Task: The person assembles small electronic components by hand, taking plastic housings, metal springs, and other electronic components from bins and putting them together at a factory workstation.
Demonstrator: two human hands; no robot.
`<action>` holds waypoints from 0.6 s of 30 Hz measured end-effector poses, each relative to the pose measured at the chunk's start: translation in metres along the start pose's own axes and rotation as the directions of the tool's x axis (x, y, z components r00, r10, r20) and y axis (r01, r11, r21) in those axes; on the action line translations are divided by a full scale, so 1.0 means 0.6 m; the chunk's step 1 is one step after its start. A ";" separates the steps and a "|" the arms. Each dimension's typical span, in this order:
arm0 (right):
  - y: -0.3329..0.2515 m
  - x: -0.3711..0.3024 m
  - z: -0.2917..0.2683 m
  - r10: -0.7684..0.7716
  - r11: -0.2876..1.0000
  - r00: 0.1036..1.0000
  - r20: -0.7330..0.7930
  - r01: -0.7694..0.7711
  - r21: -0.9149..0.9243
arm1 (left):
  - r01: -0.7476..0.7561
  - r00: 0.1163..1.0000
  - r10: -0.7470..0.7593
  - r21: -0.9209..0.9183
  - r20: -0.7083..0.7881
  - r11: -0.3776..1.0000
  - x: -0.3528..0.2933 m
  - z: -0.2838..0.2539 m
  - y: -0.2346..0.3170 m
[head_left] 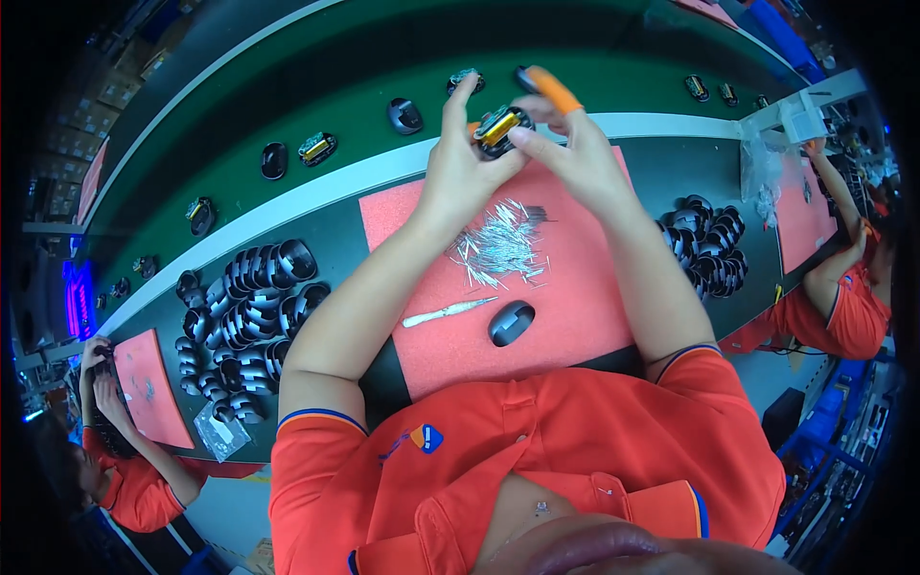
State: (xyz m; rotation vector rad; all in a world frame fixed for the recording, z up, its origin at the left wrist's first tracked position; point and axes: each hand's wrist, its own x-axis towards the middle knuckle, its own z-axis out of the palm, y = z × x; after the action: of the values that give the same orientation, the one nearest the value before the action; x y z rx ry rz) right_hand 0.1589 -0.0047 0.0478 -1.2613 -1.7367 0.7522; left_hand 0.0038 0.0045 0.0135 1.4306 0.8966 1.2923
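Above the far part of the pink foam mat (422,355), I hold an opened computer mouse (502,132) with a yellow cylinder in its black housing. My left hand (470,163) grips it from the left, index finger stretched out. My right hand (573,149) presses its thumb on the near right side; an orange cover sits on one raised finger. Lying on the mat below are a heap of thin silvery metal pieces (498,244), a slim white pointed tool (448,312) and a glossy black mouse cover (512,324).
Past the white rail, a green conveyor belt (355,105) carries mouse covers (404,115) and opened mice (317,148). Stacked black covers (254,316) stand left of the mat, more covers (704,244) right. A plastic bag (222,431) lies lower left. Co-workers sit at both sides.
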 end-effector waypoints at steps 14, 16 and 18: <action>0.250 0.171 -0.152 0.360 0.857 0.907 -0.218 -0.414 -0.308 | -0.213 0.971 -0.064 0.958 0.229 0.191 0.174 -0.049 -0.056; 0.260 0.173 -0.150 0.056 0.655 0.950 -0.308 -0.268 -0.706 | -0.169 0.985 0.054 0.897 0.161 0.408 0.146 -0.052 -0.039; 0.231 0.179 -0.136 -0.095 0.722 0.967 -0.238 -0.098 -0.685 | -0.135 0.987 0.150 0.786 0.055 0.603 0.103 -0.058 -0.017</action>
State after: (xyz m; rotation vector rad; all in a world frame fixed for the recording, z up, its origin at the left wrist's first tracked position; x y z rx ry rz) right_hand 0.2776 0.1404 -0.0002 -1.7591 -1.8533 -0.1266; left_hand -0.0194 0.0720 0.0186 2.2176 1.5089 1.0379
